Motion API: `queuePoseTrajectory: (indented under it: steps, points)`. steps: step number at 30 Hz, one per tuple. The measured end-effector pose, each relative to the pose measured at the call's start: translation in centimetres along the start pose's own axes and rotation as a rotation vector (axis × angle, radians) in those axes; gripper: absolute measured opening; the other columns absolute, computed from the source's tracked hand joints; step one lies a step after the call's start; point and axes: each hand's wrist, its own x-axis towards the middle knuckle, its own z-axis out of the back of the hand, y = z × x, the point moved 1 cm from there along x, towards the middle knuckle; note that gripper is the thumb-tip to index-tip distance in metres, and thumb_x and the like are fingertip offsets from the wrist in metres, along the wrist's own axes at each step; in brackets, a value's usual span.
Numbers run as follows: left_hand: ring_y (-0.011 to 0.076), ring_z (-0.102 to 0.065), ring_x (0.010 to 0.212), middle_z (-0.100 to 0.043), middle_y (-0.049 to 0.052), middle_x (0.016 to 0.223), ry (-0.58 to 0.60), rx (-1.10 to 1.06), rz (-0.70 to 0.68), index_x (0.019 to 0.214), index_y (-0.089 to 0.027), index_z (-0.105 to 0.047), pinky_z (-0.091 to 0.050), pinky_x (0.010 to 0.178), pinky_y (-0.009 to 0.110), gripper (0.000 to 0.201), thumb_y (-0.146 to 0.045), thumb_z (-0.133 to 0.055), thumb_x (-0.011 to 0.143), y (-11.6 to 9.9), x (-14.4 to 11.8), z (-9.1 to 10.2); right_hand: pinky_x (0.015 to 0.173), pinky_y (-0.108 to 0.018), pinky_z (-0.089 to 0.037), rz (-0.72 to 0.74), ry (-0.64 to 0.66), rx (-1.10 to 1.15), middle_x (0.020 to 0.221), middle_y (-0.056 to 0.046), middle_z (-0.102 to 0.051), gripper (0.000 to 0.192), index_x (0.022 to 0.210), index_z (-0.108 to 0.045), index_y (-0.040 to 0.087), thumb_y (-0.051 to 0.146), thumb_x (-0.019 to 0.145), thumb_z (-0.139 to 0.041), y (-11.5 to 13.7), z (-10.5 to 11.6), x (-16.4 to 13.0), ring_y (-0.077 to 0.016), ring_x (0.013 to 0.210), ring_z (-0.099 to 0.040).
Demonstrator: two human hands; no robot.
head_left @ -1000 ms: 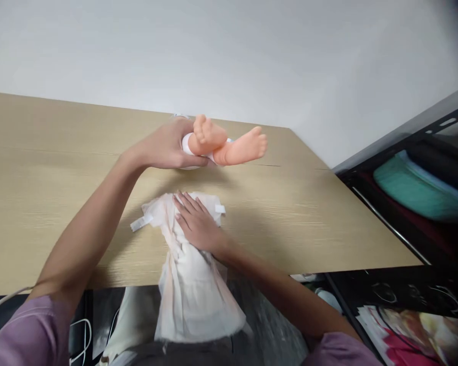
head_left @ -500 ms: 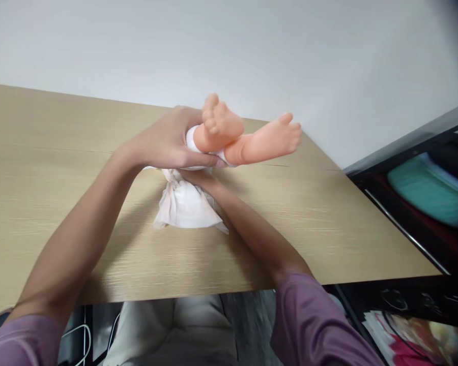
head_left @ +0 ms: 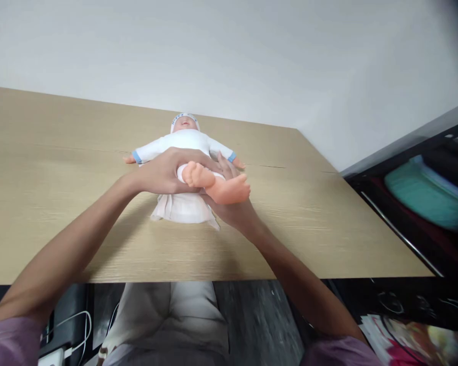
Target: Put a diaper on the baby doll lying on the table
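1. A baby doll (head_left: 187, 145) lies on its back at the centre of the frame, head toward the far wall, wearing a white top with blue cuffs and a white cap, its arms spread out to either side.
2. Its bare legs (head_left: 217, 185) point toward the camera, raised off the surface.
3. A white diaper (head_left: 181, 209) lies under the doll's lower body, its near end fanned out flat just below the legs.
4. The left hand (head_left: 162, 175) comes in from the lower left and wraps around the doll's hips and upper legs, fingers curled over the top in a hold.
5. The right hand (head_left: 232, 206) comes in from the lower right and sits under the doll's right leg, fingers (head_left: 223, 165) spread and reaching up beside the doll's body; whether they grip anything cannot be told.
6. All of this rests on a light wooden tabletop (head_left: 61, 152) that fills the middle band of the frame.
7. A black rack (head_left: 412, 203) holding a teal bundle (head_left: 427, 190) stands at the right edge.
8. White cables (head_left: 76, 330) lie on the floor at lower left.
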Motion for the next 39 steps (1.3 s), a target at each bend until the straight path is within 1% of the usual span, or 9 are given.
queuePoseTrajectory:
  steps: [6,10,14,20,25,28,31,35,39]
  points:
    - [0.0306,-0.077,0.124,-0.083,0.01,0.134,0.069,0.266,0.032,0.135,-0.027,-0.081,-0.06,0.111,0.046,0.037,-0.038,-0.081,0.1,1.8,-5.5,0.3,0.145,-0.059,-0.038,0.141,0.038,0.08,0.148,-0.003,-0.079,0.042,0.149,-0.073,0.033,0.024,0.116,-0.049,1.6,1.6,-1.0,-0.0318,0.152,-0.068]
    - [0.0344,-0.064,0.154,-0.079,0.009,0.152,0.252,0.441,0.026,0.141,-0.031,-0.08,-0.05,0.129,0.052,0.04,-0.024,-0.069,0.104,3.1,-10.6,1.6,0.145,-0.057,-0.034,0.268,0.188,0.055,0.149,-0.003,-0.08,0.043,0.139,-0.077,0.031,0.019,0.116,-0.043,0.0,2.4,-2.8,-0.0255,0.154,-0.067]
    - [0.0319,-0.042,0.174,-0.063,0.007,0.174,0.373,0.611,0.089,0.164,-0.033,-0.065,-0.044,0.135,0.051,0.071,-0.006,-0.057,0.099,3.6,-13.8,1.1,0.144,-0.061,-0.036,0.352,0.348,0.012,0.164,-0.006,-0.071,0.048,0.143,-0.076,0.029,0.01,0.109,-0.049,-1.6,2.1,-4.2,-0.0263,0.163,-0.059]
    - [0.0316,-0.038,0.176,-0.058,0.005,0.178,0.418,0.607,0.095,0.167,-0.032,-0.063,-0.041,0.137,0.049,0.076,-0.003,-0.059,0.097,3.8,-13.7,0.2,0.144,-0.061,-0.036,0.29,0.46,0.118,0.165,-0.003,-0.071,0.068,0.145,-0.077,0.031,-0.002,0.099,-0.04,-1.9,3.5,-3.2,-0.0216,0.16,-0.061]
    - [0.0288,-0.047,0.169,-0.066,0.003,0.17,0.373,0.542,0.127,0.16,-0.03,-0.068,-0.045,0.133,0.044,0.06,-0.011,-0.048,0.107,3.1,-12.7,-0.1,0.143,-0.068,-0.034,0.19,0.472,0.044,0.163,-0.01,-0.071,0.048,0.16,-0.066,0.027,0.026,0.114,-0.054,1.3,4.1,-3.2,-0.0302,0.162,-0.059]
    - [0.036,-0.053,0.162,-0.073,0.012,0.159,0.302,0.587,0.187,0.147,-0.022,-0.072,-0.047,0.129,0.05,0.039,-0.037,-0.055,0.115,2.4,-12.5,-1.4,0.143,-0.07,-0.035,0.178,0.409,-0.099,0.165,-0.018,-0.067,0.064,0.163,-0.063,0.021,0.051,0.108,-0.074,3.3,2.7,-4.4,-0.0387,0.165,-0.054]
    - [0.0456,-0.053,0.157,-0.072,0.021,0.155,0.223,0.677,0.248,0.139,-0.017,-0.072,-0.05,0.125,0.058,0.061,-0.067,-0.075,0.103,2.0,-12.5,-3.2,0.142,-0.066,-0.039,0.14,0.329,-0.199,0.161,-0.018,-0.068,0.055,0.162,-0.065,0.02,0.041,0.111,-0.07,4.2,0.9,-5.5,-0.0377,0.162,-0.056]
    - [0.0484,-0.055,0.153,-0.07,0.025,0.152,0.174,0.766,0.288,0.134,-0.015,-0.071,-0.052,0.119,0.061,0.044,-0.045,-0.077,0.104,2.0,-12.5,-4.8,0.138,-0.063,-0.045,0.088,0.217,-0.202,0.151,-0.015,-0.074,0.046,0.153,-0.073,0.026,0.017,0.111,-0.059,4.2,-0.7,-6.0,-0.0347,0.156,-0.061]
    - [0.045,-0.063,0.139,-0.078,0.02,0.13,0.116,0.744,0.28,0.114,-0.018,-0.073,-0.055,0.109,0.058,0.019,-0.032,-0.061,0.109,2.0,-12.0,-4.7,0.123,-0.058,-0.057,0.016,0.137,-0.122,0.135,-0.013,-0.079,0.037,0.137,-0.079,0.028,0.016,0.112,-0.054,3.9,-0.8,-5.0,-0.0362,0.139,-0.07]
